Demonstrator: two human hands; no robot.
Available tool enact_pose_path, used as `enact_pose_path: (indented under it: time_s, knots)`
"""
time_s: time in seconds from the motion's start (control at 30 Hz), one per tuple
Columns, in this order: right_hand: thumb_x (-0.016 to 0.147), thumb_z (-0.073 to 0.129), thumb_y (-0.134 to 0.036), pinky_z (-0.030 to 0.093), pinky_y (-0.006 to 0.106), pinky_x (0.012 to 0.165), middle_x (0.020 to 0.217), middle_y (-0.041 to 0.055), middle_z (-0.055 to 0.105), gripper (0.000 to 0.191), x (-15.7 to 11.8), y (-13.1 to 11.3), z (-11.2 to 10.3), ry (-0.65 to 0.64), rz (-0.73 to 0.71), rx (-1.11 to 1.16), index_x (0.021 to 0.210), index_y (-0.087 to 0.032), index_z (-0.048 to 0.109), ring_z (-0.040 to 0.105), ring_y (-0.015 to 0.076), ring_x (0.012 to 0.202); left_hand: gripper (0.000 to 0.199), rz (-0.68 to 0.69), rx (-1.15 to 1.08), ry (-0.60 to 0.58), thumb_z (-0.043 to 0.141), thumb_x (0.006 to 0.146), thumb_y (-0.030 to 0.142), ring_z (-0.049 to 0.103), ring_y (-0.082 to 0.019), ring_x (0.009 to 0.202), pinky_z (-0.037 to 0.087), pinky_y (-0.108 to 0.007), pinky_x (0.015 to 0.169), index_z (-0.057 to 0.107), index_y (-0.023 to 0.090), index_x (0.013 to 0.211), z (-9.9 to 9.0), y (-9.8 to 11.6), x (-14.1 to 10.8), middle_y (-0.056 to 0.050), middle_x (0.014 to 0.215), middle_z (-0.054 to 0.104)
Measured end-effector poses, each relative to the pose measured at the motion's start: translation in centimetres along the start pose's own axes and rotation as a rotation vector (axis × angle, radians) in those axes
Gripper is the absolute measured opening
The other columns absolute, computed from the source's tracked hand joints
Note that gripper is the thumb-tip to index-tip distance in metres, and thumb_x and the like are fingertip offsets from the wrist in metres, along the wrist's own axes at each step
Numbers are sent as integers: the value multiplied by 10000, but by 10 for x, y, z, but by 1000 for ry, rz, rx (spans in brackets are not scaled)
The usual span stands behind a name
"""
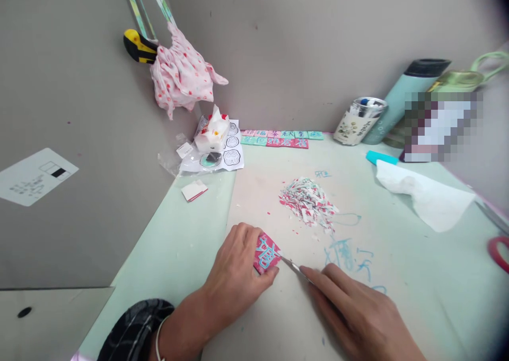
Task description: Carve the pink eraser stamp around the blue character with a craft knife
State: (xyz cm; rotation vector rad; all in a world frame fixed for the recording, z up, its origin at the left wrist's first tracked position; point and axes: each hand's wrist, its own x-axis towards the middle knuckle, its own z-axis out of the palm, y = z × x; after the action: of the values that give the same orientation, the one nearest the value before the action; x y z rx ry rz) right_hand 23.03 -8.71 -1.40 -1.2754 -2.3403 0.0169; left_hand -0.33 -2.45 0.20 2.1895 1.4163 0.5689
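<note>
My left hand (237, 263) is closed on a small pink-red square tile (266, 254) bearing a light-blue character, holding it against the table with fingers at its upper edge and the thumb at its lower edge. From the right, the narrow blade of a carving knife (293, 266) meets the tile's right corner. My right hand (353, 305) wraps the knife's handle, which is mostly hidden by the fingers. Beyond the tile lies a heap of white, red and teal shavings (307, 203). Two rows of pink and teal character tiles (284, 139) line the back wall.
A pen jar (358, 122), a teal bottle (407, 101) and a white tissue (425, 194) occupy the right side, with red-handled scissors (499, 252) at the edge. At left are a small white block (194, 190) and printed paper (233, 157). A pink pouch (181, 77) hangs above.
</note>
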Motion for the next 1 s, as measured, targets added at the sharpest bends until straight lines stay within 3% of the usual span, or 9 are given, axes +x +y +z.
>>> enact_pose_path:
  time_s: [0.13, 0.23, 0.37, 0.43, 0.5, 0.6, 0.8, 1.0]
  knots:
    - [988, 480, -201, 501, 221, 619, 925, 64, 661, 315, 0, 5, -3, 69, 115, 7, 1284, -199, 587, 663, 129, 723, 442, 53, -31, 44, 652, 777, 148, 567, -277, 1052, 515, -462, 910, 502, 199, 1190, 4, -7, -3, -82, 1106, 595]
    - [990, 471, -310, 494, 247, 607, 898, 62, 665, 298, 3, 3, -15, 119, 384, 190, 1215, -204, 636, 648, 141, 691, 521, 110, -69, 97, 625, 820, 165, 585, -274, 1116, 507, -462, 974, 450, 220, 1308, 5, -12, -5, -93, 1185, 603]
    - [981, 444, -546, 462, 241, 586, 686, -23, 556, 468, -5, -18, -39, -142, 865, 880, 1283, -224, 599, 545, 117, 579, 510, 54, -121, 195, 624, 851, 285, 617, -283, 1110, 528, -460, 954, 459, 250, 1333, -1, -15, -4, -91, 1200, 601]
    - [948, 481, -600, 430, 219, 580, 622, -49, 498, 497, -12, -33, -44, -284, 951, 1170, 1215, -206, 627, 503, 96, 556, 523, -35, -154, 261, 621, 861, 383, 618, -289, 1093, 523, -486, 958, 459, 257, 1342, -7, -16, -3, -86, 1187, 599]
    - [916, 527, -598, 433, 209, 595, 676, -20, 567, 461, -11, -42, -43, -372, 909, 1285, 1044, -174, 658, 542, 90, 599, 542, -124, -182, 300, 619, 847, 457, 622, -293, 1064, 528, -499, 941, 476, 260, 1332, -12, -17, -2, -79, 1168, 597]
    - [962, 428, -504, 510, 257, 636, 847, 66, 703, 387, 7, -36, -37, -355, 758, 1058, 941, -164, 612, 656, 133, 679, 557, -152, -235, 289, 622, 830, 482, 624, -288, 1047, 521, -506, 953, 490, 244, 1316, -15, -18, -1, -78, 1141, 600]
    - [960, 413, -309, 508, 319, 697, 834, 50, 657, 220, 55, 11, -31, -33, 728, 526, 1029, -187, 581, 610, 149, 683, 538, -15, -276, 200, 649, 822, 341, 645, -265, 1064, 531, -470, 961, 480, 205, 1315, -6, -14, -2, -88, 1133, 627]
    - [931, 391, -193, 518, 407, 781, 1063, 120, 650, 276, 43, 6, -11, 28, 531, 184, 1057, -204, 636, 640, 232, 906, 524, 138, -208, 182, 648, 855, 227, 630, -260, 1083, 530, -470, 957, 440, 230, 1337, -4, -13, -5, -81, 1140, 628]
